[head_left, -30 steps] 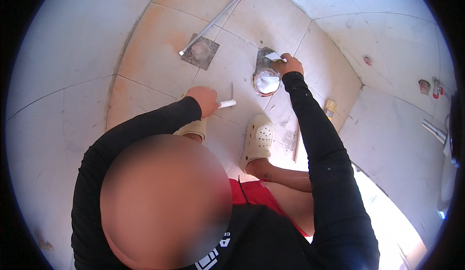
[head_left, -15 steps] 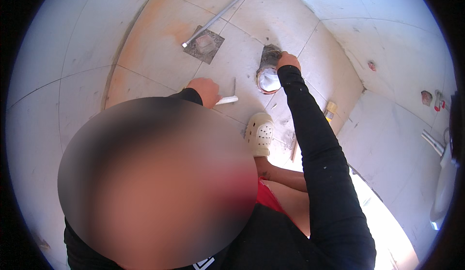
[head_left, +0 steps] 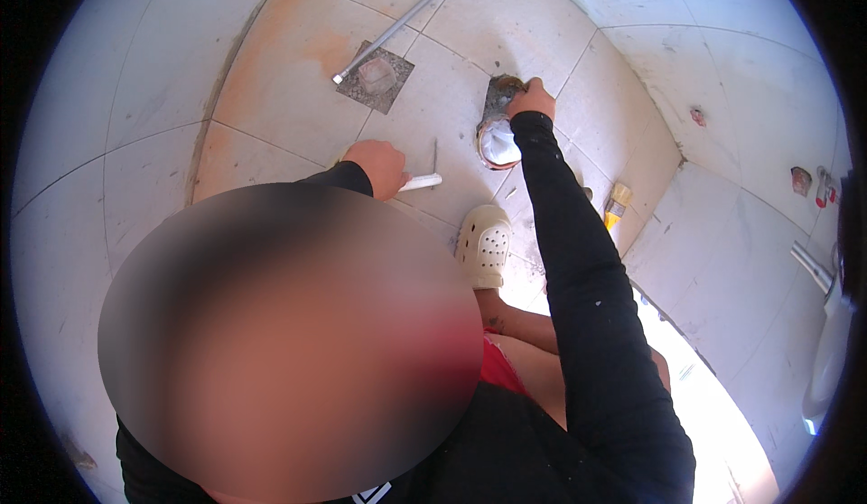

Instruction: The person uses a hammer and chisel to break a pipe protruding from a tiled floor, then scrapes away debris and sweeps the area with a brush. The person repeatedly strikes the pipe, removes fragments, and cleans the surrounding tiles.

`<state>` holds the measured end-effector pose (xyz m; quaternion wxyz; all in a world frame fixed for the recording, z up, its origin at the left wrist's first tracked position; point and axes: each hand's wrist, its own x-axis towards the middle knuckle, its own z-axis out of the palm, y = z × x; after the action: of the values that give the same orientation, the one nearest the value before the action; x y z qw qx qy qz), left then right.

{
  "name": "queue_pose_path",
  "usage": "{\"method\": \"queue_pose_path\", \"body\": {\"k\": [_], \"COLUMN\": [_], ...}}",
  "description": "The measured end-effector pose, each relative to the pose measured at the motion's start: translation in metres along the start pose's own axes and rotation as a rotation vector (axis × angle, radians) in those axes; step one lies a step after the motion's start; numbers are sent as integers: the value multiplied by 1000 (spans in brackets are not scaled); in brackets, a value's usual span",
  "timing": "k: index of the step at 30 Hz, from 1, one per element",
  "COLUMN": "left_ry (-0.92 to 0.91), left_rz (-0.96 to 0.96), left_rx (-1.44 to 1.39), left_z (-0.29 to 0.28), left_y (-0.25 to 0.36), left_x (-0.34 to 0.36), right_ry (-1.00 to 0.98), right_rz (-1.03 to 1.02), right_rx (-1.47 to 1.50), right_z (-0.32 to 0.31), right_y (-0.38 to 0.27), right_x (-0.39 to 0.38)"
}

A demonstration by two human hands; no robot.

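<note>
My left hand (head_left: 377,168) is closed around a white, stick-like tool (head_left: 421,182). A thin grey rod (head_left: 436,156) stands out near the tool's far end. My right hand (head_left: 531,100) reaches to the right side of a rough dark hole (head_left: 498,98) cut in the tiled floor. Its fingers are bent together, and what they hold, if anything, is too small to make out. At the hole's near end is a round pipe opening with white, bag-like material (head_left: 499,141) inside.
A grey metal pole (head_left: 402,23) with a red band lies across a square tile cut-out (head_left: 379,79). My beige clog (head_left: 484,244) stands near the hole. A yellow-handled brush (head_left: 618,204) lies right of my forearm. Tiled walls rise on both sides, with pipe fittings (head_left: 822,188) at right.
My right hand has shifted slightly, its wrist turning over the hole's right side. My left hand keeps the white tool in nearly the same place. The whole view has moved a little.
</note>
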<state>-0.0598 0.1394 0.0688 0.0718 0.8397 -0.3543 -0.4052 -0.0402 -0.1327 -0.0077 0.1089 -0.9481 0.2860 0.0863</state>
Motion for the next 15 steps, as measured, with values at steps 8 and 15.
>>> {"method": "queue_pose_path", "body": {"k": [8, 15], "left_ry": [-4, -16], "left_rz": [-44, -49], "left_rx": [-33, -52], "left_z": [2, 2], "left_y": [-2, 1], "left_x": [-4, -7], "right_ry": [-120, -200], "right_rz": [-23, -85], "right_rx": [-257, -440], "right_z": [-11, -6], "right_y": [0, 1], "right_x": [-9, 1]}}
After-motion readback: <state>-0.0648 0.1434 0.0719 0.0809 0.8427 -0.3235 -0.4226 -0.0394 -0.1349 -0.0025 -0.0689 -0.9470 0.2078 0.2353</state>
